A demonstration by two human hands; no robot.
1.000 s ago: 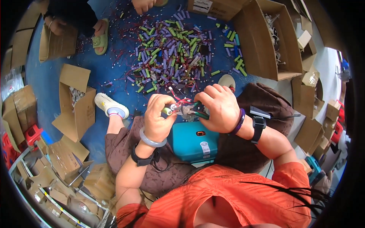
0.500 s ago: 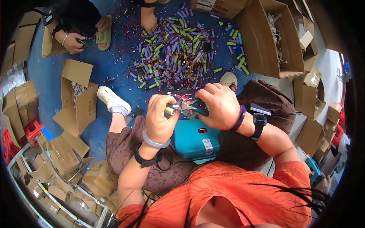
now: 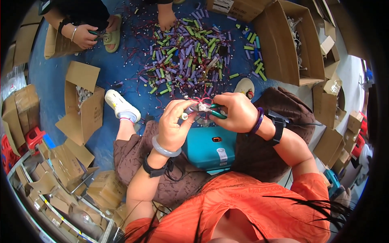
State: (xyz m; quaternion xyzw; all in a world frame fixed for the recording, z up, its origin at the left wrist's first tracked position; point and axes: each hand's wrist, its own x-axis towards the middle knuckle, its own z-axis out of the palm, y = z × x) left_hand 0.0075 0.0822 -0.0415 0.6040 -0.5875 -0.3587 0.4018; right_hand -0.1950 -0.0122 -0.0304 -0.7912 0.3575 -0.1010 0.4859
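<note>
My left hand (image 3: 175, 125) pinches a small grey cylindrical cell (image 3: 189, 111) with thin red wires (image 3: 199, 99) coming off it. My right hand (image 3: 238, 111) grips green-handled cutters (image 3: 210, 110), whose metal jaws meet the cell at its wired end. Both hands hover over a teal box (image 3: 210, 150) that rests on my lap. Beyond them a wide heap of purple and green cylindrical cells (image 3: 190, 56) with red wires lies on the blue floor.
Open cardboard boxes stand around: a large one (image 3: 288, 44) at the upper right, one (image 3: 83, 103) at the left. Another person's hand (image 3: 167, 18) reaches into the heap; a second person's hands (image 3: 86, 35) work at the upper left. Flattened cartons (image 3: 60, 178) pile at the lower left.
The view has shifted slightly, so the heap and my hands sit a little lower in the picture. The other person's hands at the top have moved; my grip on cell and cutters is unchanged.
</note>
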